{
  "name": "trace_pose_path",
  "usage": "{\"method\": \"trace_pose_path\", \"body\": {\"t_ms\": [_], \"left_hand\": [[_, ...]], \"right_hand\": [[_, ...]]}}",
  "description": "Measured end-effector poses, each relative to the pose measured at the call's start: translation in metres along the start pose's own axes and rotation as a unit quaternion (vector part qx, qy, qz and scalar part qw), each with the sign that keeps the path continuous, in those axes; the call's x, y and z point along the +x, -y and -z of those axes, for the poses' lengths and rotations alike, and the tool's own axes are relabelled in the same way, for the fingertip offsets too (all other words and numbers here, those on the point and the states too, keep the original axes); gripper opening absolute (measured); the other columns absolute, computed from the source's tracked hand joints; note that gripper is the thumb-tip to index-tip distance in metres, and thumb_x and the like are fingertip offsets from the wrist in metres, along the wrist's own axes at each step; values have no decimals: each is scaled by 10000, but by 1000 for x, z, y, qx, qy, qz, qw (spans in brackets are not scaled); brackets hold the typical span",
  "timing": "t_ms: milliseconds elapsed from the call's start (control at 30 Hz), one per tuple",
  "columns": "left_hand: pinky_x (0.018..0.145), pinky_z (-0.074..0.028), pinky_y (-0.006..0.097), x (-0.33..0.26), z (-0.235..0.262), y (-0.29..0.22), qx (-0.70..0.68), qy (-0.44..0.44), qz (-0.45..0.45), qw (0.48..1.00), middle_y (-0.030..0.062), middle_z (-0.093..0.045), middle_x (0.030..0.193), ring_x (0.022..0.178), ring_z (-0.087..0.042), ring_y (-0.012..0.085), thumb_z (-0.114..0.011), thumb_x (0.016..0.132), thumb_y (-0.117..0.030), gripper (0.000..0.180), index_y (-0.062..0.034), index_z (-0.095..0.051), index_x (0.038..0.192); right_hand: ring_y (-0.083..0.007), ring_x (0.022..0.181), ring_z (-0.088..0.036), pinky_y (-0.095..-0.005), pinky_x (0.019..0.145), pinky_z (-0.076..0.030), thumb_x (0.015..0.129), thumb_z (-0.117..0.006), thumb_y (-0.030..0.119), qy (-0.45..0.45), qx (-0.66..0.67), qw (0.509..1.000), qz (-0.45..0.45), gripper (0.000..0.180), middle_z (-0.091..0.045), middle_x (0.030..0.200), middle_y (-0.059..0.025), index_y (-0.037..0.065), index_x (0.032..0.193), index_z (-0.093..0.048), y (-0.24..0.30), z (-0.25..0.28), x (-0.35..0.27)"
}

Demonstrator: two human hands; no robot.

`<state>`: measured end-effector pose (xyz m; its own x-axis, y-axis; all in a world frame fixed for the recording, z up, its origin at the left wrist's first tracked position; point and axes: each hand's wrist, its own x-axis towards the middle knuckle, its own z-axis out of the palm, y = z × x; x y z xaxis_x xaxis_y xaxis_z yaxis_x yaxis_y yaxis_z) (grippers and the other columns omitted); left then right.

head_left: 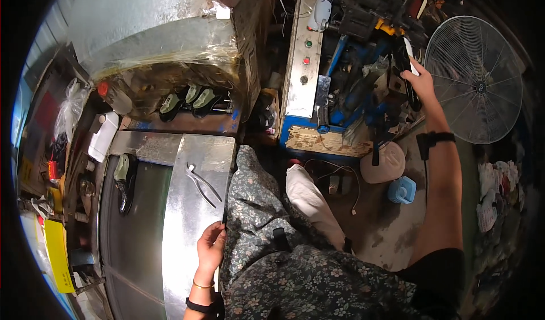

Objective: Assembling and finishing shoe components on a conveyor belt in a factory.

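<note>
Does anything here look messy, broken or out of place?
Nothing is plainly broken. The plastic wrap on the big metal housing is crumpled and stained. A white cable trails loose across the stained floor, and crumpled rags lie heaped beside the fan.

floral trousers, black wristbands, gold bangle

Pliers (202,182) on metal sheet (193,218) at left, machine (352,64) ahead, fan (476,76) right
</note>
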<state>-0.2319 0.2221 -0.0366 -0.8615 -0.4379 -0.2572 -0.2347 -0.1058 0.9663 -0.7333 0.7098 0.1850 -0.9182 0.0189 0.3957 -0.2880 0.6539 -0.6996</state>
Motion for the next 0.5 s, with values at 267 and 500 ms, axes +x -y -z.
{"method": "trace_pose_path", "body": {"t_ms": [267, 500], "left_hand": [[849, -504, 246, -12, -22, -26, 28, 36, 27, 999, 62, -671, 1119, 1008, -625, 123, -622, 944, -27, 301, 17, -577, 1238], [895, -501, 275, -16, -22, -16, 82, 82, 28, 993, 82, -686, 1111, 1029, -635, 138, -631, 937, -42, 319, 30, -581, 1243]], "right_hand": [[-312, 1127, -598, -347, 963, -457, 652, -725, 343, 109, -198, 974, 25, 754, -600, 1255, -198, 174, 1370, -571, 17, -21, 36], [-342, 1091, -610, -397, 928, -485, 660, -747, 404, 108, -255, 960, 44, 768, -590, 1218, -228, 224, 1383, -560, -7, -17, 29]]}}
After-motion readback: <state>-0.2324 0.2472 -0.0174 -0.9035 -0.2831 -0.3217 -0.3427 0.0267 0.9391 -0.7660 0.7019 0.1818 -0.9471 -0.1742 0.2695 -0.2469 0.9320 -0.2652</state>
